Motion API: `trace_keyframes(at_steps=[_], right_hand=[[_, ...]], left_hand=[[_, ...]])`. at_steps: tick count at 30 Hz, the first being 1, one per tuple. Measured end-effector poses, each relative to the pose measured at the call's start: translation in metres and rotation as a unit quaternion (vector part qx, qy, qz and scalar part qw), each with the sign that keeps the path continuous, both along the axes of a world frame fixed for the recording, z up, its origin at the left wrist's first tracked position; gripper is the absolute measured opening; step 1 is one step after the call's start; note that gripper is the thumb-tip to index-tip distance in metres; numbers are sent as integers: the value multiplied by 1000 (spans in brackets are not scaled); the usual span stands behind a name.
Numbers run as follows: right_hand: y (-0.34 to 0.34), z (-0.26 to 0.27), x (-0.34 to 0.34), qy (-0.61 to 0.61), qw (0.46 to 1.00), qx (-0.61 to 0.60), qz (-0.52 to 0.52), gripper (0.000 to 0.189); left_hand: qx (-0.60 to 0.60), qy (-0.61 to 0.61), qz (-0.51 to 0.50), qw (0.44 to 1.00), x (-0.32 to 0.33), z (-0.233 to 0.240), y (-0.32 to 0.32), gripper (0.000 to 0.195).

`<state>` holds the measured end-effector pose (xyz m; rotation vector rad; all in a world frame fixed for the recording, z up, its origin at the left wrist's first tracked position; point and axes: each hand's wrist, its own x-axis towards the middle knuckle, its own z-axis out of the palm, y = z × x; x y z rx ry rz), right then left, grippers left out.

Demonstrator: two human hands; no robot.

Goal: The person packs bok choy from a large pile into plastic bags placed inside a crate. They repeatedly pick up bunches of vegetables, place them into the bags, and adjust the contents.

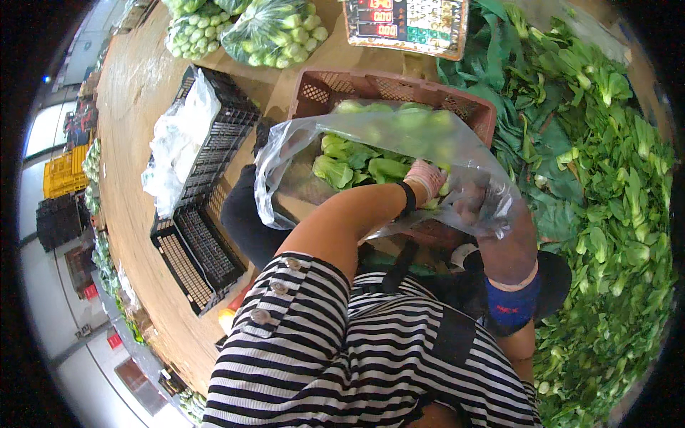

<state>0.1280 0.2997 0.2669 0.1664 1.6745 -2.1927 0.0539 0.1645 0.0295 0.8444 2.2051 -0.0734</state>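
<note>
A large clear plastic bag (299, 160) is spread with its mouth towards me over a brown plastic crate (396, 80). Heads of bok choy (342, 166) lie inside it. My left hand (425, 181), in a pink-and-white glove with a black band at the wrist, reaches through the mouth and curls its fingers on bok choy at the bag's right side. Clear film covers my right hand (471, 206) beside it. Glare and blur hide those fingers, so their grip is unclear. A blue cuff (514, 302) is on the right forearm.
Loose bok choy (615, 214) are heaped along the right on green sheeting (556, 208). A lit digital scale display (404, 27) stands beyond the crate. Filled vegetable bags (275, 35) sit far left. Black crates (230, 123) hold white plastic bags (182, 142) at left.
</note>
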Motion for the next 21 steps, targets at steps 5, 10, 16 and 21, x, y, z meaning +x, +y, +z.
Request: trace_keyframes(at_steps=[5,10,16,21], right_hand=[[-3,3,13,-153,964,-185,111,57],[3,-6,11,-45,922,-369,-113,57],[-7,4,14,-88,959,-242,-119,49],[-13,20,21,-113,964,-225,-87,50]], left_hand=[[106,82,-17,991,5,4,-15,37],[31,117,-32,992,8,51,-33,47],[-101,-103,-54,988,17,66,-12,38],[-109,-73,-95,987,23,-22,2,31]])
